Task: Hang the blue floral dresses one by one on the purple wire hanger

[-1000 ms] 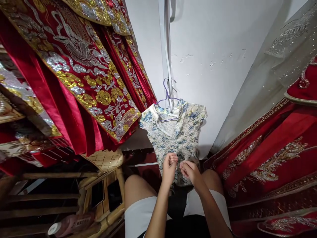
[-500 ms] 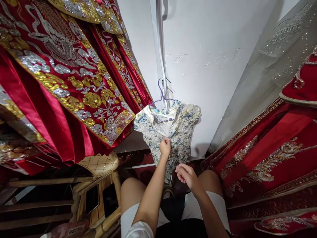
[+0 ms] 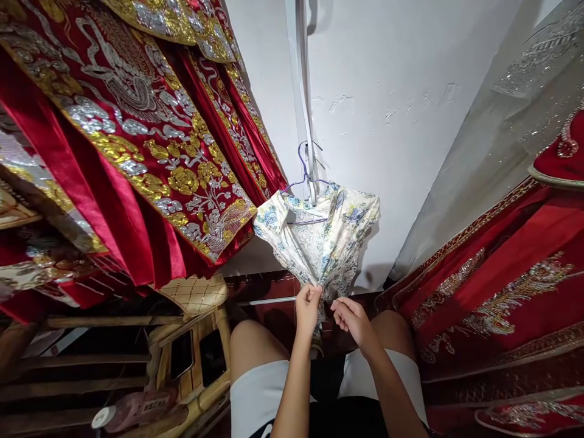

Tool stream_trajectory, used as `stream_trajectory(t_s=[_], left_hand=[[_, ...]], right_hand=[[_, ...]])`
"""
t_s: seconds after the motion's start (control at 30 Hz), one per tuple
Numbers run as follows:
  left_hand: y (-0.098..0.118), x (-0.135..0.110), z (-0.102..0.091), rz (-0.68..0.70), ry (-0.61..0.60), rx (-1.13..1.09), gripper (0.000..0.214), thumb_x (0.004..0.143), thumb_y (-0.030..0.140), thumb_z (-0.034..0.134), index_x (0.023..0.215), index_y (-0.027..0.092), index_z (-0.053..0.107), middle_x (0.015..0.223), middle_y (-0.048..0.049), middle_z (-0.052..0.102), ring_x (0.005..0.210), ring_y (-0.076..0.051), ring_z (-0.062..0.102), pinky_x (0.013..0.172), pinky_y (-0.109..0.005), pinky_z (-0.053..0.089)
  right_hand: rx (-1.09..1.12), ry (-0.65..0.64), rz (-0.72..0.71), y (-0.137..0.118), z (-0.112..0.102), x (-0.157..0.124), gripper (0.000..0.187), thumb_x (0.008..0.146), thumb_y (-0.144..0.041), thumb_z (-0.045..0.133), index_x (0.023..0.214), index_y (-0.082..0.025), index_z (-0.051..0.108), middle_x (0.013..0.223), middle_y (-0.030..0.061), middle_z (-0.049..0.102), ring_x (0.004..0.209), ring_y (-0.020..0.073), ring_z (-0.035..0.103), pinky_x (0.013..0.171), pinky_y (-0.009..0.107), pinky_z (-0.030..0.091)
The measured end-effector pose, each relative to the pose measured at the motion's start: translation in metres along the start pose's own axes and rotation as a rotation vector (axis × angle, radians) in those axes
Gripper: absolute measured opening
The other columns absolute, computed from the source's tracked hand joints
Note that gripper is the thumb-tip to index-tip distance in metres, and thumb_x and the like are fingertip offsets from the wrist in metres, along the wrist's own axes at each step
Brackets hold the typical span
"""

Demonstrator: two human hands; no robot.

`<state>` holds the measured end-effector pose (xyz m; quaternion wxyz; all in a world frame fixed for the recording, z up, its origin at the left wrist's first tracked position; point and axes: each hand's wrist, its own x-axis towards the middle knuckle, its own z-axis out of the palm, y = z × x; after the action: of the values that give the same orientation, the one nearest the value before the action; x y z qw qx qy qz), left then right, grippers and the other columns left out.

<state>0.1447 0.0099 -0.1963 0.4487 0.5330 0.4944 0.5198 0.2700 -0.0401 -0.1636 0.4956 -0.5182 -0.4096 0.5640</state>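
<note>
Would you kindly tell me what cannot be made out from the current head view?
In the head view:
Right hand: curled, which hides whether it holds anything small.
Left hand: covers the part of the blouse it grips.
Hanger: ends hidden under the blouse's shoulders.
Bottle: lettering too small and blurred to read.
Left red garment: top cut off by the upper edge.

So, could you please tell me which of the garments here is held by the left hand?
The floral garment on the purple hanger: the left hand pinches its front. The red garments on either side are touched by neither hand.
</note>
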Motion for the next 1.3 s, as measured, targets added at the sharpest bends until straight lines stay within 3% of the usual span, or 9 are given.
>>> stream_trajectory(t_s=[0.13, 0.27, 0.5, 0.7, 0.87, 1.13, 1.3], left_hand=[[0.026, -0.026, -0.01, 0.033, -0.179, -0.062, 0.041, 0.092, 0.055, 0.057, 0.072, 0.02, 0.048, 0.061, 0.0038, 0.049, 0.059, -0.013, 0.045, 0.06, -0.024, 0.036], [0.049, -0.037, -0.022, 0.124, -0.318, 0.056, 0.035, 0.099, 0.046, 0.051, 0.076, 0.019, 0.051, 0.07, 0.0011, 0.055, 0.07, -0.015, 0.049, 0.069, -0.026, 0.038], [0.062, -0.044, -0.038, 0.21, -0.311, 0.245, 0.023, 0.095, 0.029, 0.053, 0.075, 0.019, 0.048, 0.075, 0.0009, 0.055, 0.076, -0.016, 0.051, 0.075, -0.026, 0.039], [0.069, -0.046, -0.044, 0.176, -0.356, 0.251, 0.011, 0.085, 0.017, 0.055, 0.074, 0.019, 0.053, 0.075, 0.0016, 0.059, 0.073, -0.015, 0.052, 0.072, -0.025, 0.039], [0.071, -0.048, -0.044, 0.165, -0.312, 0.286, 0.011, 0.082, 0.016, 0.056, 0.073, 0.019, 0.051, 0.074, 0.0021, 0.058, 0.073, -0.015, 0.052, 0.072, -0.025, 0.039], [0.079, -0.049, -0.044, 0.164, -0.374, 0.279, 0.009, 0.08, 0.014, 0.055, 0.073, 0.019, 0.053, 0.074, 0.0021, 0.059, 0.074, -0.015, 0.053, 0.072, -0.025, 0.04], [0.081, -0.048, -0.046, 0.148, -0.373, 0.284, 0.01, 0.081, 0.017, 0.056, 0.071, 0.019, 0.053, 0.072, 0.0013, 0.059, 0.072, -0.015, 0.052, 0.066, -0.024, 0.038]], right_hand=[[0.056, 0.042, -0.071, -0.003, 0.016, -0.003, 0.058, 0.07, -0.077, 0.065, 0.076, -0.02, 0.056, 0.053, -0.0047, 0.05, 0.043, 0.0091, 0.038, 0.044, 0.024, 0.024], [0.065, 0.022, -0.125, -0.006, 0.023, -0.008, 0.06, 0.073, -0.08, 0.063, 0.075, -0.022, 0.051, 0.051, -0.0062, 0.047, 0.044, 0.0094, 0.038, 0.044, 0.024, 0.027], [-0.052, -0.025, -0.213, -0.014, 0.023, -0.017, 0.048, 0.083, -0.066, 0.064, 0.071, -0.021, 0.054, 0.051, -0.0041, 0.049, 0.05, 0.0128, 0.044, 0.052, 0.027, 0.034], [-0.142, -0.05, -0.135, -0.021, 0.022, -0.02, 0.032, 0.084, -0.048, 0.064, 0.068, -0.021, 0.058, 0.052, -0.0012, 0.054, 0.051, 0.0156, 0.051, 0.055, 0.029, 0.04], [-0.153, -0.071, -0.11, -0.023, 0.019, -0.021, 0.021, 0.079, -0.039, 0.064, 0.072, -0.019, 0.061, 0.052, -0.0014, 0.056, 0.05, 0.015, 0.051, 0.054, 0.028, 0.04], [-0.115, -0.059, -0.123, -0.019, 0.019, -0.021, 0.019, 0.075, -0.036, 0.065, 0.07, -0.019, 0.059, 0.054, -0.0016, 0.058, 0.048, 0.0129, 0.05, 0.051, 0.026, 0.037], [-0.186, 0.036, -0.152, -0.021, 0.018, -0.023, 0.02, 0.076, -0.038, 0.063, 0.069, -0.02, 0.058, 0.05, -0.0012, 0.057, 0.048, 0.0147, 0.05, 0.051, 0.028, 0.039]])
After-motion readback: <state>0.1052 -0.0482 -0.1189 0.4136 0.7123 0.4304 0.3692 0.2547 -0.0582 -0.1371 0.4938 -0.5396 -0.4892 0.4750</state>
